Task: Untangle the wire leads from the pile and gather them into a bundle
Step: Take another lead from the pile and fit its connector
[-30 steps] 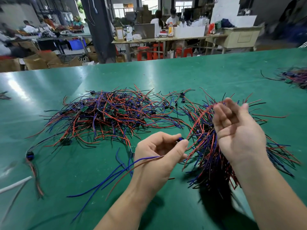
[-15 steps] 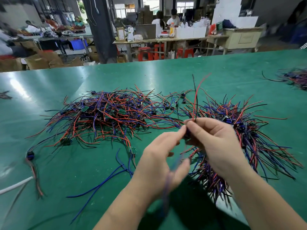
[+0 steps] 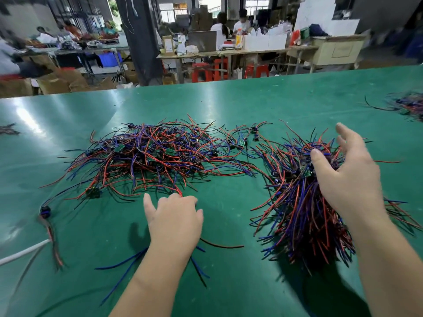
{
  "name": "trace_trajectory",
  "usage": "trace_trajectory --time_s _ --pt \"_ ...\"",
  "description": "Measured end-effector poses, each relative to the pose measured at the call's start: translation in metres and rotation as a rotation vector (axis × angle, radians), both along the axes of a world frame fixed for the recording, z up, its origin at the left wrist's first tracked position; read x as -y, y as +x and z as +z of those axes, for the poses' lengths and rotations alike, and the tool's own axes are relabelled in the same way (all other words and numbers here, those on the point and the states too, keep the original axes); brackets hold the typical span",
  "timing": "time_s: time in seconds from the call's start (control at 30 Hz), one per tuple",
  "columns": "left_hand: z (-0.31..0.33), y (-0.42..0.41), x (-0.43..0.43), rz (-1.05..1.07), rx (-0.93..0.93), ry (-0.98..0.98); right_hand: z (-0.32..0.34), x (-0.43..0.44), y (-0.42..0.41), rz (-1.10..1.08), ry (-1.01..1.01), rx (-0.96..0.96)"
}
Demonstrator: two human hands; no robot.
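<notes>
The right hand (image 3: 348,177) lies palm-down on the bundle (image 3: 299,209). Its fingers (image 3: 346,136) are straight and spread, and the thumb (image 3: 318,163) rests on the wires at the bundle's upper part. Nothing is pinched or clasped. The bundle sits under and to the left of this hand. Its red, blue and dark leads fan out toward the near edge of the table (image 3: 229,104) and bristle up past the fingertips on the far side.

The left hand (image 3: 176,216) is also palm-down, low over the table, with its knuckles right at the near fringe of the pile (image 3: 148,156). The fingers curl under so their tips are hidden. A red wire end from the pile meets the knuckles, but I cannot tell whether the hand grips it or holds nothing. The pile spreads just beyond this hand, a wide tangle of red, blue and black leads with small green boards among them.

A few blue leads (image 3: 123,264) lie loose on the table under the left wrist and forearm. One dark lead (image 3: 219,245) lies just right of the wrist, between the two arms.

Pile and bundle are apart, with a strip of bare table between them. A white cable (image 3: 23,251) enters at the near left edge. Another heap (image 3: 409,104) of wires lies blurred at the far right.
</notes>
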State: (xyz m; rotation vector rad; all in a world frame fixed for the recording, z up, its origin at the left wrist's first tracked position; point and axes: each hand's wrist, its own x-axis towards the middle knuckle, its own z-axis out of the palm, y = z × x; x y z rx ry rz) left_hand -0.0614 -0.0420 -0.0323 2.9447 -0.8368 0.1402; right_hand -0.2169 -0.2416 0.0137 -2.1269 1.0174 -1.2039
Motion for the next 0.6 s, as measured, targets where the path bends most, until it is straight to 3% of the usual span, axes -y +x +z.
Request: trace_trajectory --time_s 0.1,0.2,0.3,0.37,0.47,0.6 --pt "-0.004 0.005 -0.002 -0.066 -0.016 -0.189 0.001 -0.010 0.004 0.036 -0.141 0.091" --pt "0.002 0.005 -0.002 -0.243 -0.007 -0.553 -0.001 -0.026 0.009 0.096 -0.258 0.216" --pt "0.015 -0.010 0.004 -0.509 -0.100 -0.892 -0.002 -0.043 0.014 0.373 0.065 0.287" --pt "0.018 -0.024 0.007 -0.580 -0.272 -1.026 -0.004 -0.053 0.021 0.568 0.336 0.192" --pt "0.015 -0.037 0.011 -0.635 -0.407 -1.075 -0.014 -0.064 0.028 0.765 0.603 0.195" --pt "0.016 -0.042 0.014 -0.662 -0.562 -1.148 -0.018 -0.064 0.028 0.802 0.775 0.304"
